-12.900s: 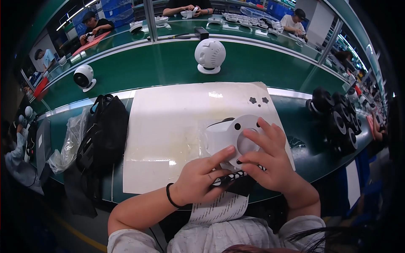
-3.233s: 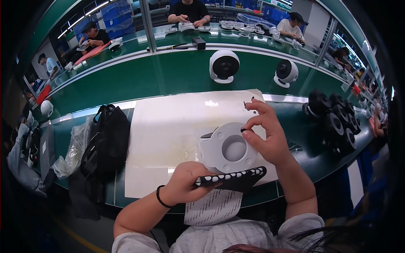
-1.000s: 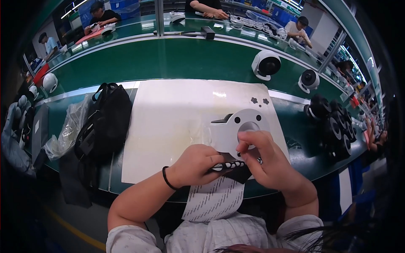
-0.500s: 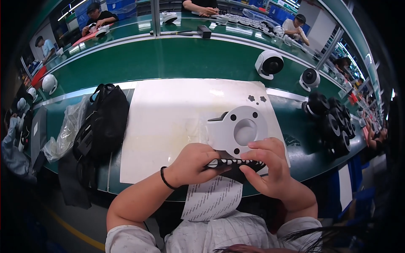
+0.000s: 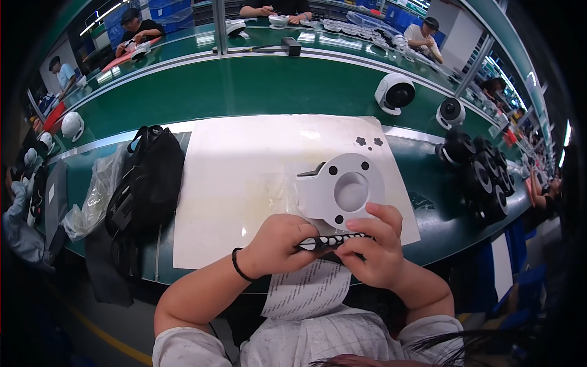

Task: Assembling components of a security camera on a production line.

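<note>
a pale greyish-white fabric top [image 5: 306,337] with faint, small print has loose, short sleeves [image 5: 188,350]. a thin, round black band [image 5: 238,266] circles the wrist of the bare left hand [image 5: 282,246]; the right hand [image 5: 376,262] is bare too. thin, dark hair strands [image 5: 483,334] show at lower right.

Three black pads [image 5: 333,170]; one bag [image 5: 153,189]

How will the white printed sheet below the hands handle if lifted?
The white printed sheet should be floppy, since it droops past the table. It looks thin, so probably light. Its lower end may brush the nearby clothing.
</note>
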Demonstrator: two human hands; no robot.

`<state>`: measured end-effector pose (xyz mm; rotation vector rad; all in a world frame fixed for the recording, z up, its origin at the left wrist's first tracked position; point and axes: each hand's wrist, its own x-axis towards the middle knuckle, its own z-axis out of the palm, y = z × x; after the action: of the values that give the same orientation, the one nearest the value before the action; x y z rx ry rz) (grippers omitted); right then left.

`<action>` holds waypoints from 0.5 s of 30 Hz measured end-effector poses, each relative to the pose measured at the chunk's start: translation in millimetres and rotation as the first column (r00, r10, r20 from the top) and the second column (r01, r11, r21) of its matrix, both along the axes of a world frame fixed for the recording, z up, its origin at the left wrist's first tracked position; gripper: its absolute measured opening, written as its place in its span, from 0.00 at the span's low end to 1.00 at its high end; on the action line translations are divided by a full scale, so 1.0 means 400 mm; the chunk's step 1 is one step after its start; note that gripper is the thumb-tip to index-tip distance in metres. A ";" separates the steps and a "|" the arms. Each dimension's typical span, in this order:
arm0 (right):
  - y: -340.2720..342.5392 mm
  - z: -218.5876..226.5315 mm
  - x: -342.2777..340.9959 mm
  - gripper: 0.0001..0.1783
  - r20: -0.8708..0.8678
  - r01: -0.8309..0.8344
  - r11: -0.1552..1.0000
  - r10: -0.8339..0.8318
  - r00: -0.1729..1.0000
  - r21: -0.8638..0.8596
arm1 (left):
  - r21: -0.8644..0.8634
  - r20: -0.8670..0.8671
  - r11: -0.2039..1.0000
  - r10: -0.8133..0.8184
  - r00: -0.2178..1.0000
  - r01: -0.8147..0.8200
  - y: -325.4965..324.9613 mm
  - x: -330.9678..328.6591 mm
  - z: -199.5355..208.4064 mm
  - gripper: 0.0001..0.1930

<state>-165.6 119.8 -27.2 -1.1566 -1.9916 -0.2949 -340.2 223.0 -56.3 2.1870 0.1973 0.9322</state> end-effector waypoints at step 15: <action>0.026 0.072 0.076 0.04 -0.276 0.034 0.900 -0.170 0.946 -0.435 | 0.039 0.015 0.998 0.050 0.999 -0.051 0.009 -0.006 -0.019 0.09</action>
<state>-135.0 130.1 1.8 -1.4825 -1.7607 0.2759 -342.8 226.6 -64.0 2.2199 0.2299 0.9873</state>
